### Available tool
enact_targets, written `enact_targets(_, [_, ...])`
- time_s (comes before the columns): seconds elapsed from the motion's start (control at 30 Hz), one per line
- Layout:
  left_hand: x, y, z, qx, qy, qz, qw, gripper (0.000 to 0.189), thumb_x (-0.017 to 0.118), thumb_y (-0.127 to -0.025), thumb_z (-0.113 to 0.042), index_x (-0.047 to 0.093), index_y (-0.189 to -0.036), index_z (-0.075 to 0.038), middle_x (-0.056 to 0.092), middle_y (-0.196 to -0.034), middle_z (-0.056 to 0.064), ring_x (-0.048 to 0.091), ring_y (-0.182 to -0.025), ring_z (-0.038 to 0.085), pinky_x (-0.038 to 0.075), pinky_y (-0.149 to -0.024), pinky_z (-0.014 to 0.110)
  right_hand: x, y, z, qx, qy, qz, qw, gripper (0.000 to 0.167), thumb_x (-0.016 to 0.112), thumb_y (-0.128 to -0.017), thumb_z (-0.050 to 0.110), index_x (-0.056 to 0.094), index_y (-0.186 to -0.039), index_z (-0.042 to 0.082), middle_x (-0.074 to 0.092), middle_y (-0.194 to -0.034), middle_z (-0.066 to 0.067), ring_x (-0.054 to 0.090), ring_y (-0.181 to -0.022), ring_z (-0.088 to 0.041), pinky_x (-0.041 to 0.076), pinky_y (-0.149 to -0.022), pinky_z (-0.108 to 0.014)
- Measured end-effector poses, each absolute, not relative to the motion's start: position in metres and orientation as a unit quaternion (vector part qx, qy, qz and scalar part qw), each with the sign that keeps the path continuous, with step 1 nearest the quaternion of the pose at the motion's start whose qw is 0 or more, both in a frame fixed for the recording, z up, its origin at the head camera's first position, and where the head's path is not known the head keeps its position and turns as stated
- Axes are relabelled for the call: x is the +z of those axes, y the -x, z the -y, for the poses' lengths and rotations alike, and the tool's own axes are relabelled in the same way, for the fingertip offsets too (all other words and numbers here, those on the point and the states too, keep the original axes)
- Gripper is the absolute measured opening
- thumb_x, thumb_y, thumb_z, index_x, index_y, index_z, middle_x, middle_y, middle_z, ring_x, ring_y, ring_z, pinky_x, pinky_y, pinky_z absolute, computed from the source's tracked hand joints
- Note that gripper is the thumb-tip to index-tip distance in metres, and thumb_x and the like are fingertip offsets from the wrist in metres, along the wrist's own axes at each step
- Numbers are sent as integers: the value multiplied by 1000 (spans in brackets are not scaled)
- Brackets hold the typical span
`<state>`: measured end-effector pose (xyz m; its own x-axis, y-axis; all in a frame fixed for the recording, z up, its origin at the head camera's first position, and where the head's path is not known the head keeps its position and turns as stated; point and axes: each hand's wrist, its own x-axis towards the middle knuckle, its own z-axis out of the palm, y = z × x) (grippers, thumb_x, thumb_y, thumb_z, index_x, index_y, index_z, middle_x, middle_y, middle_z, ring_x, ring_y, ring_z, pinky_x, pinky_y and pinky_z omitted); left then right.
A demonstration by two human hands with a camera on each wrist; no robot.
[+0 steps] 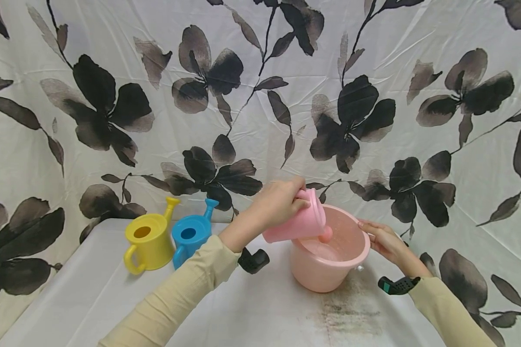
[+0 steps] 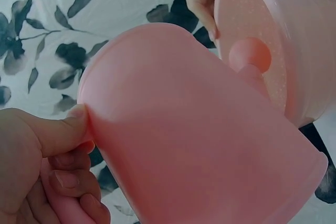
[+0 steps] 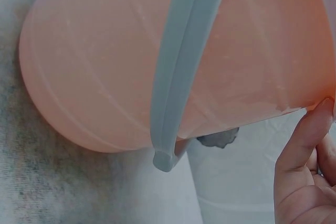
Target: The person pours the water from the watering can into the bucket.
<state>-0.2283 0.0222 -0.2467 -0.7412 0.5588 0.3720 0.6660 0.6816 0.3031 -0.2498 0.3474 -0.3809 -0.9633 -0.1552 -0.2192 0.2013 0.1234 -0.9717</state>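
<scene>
My left hand [image 1: 282,202] grips the handle of a pink watering can [image 2: 184,129], tipped on its side over the pink bucket [image 1: 321,277]. The can's round spout head [image 2: 251,55] points into the bucket's mouth, within the rim. No stream of water can be made out. At the bucket's far right, my right hand [image 1: 386,243] pinches the rim, a digit pressed to the outer wall just below it in the right wrist view. A pale grey bail handle [image 3: 181,72] hangs down the bucket's side. The bucket stands upright on the table.
A yellow watering can [image 1: 152,246] and a blue watering can [image 1: 191,236] stand side by side on the left of the white-covered table [image 1: 91,289]. Behind hangs a flowered cloth [image 1: 286,120]. Dark smudges [image 1: 347,313] mark the table cover before the bucket.
</scene>
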Motion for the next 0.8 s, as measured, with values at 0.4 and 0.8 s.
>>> enact_targets(0.4, [-247,228,-21,-211,359,900,132,18,66,-91,-24,55,-91,-11,56,-73,0,55,-74,19,43,-71,33,-381,250,-347,-661,-15,-739,134,70,49,-101,28,14,-148,-10,56,-119,11,60,-95,6,52,-86,-19])
enact_targets(0.8, [-255,229,-20,-235,387,878,154,17,66,-91,-23,54,-92,-11,55,-71,0,51,-68,16,41,-65,28,-382,250,-348,-659,-9,-739,138,70,47,-102,29,12,-148,-11,54,-118,12,58,-96,7,51,-85,-17])
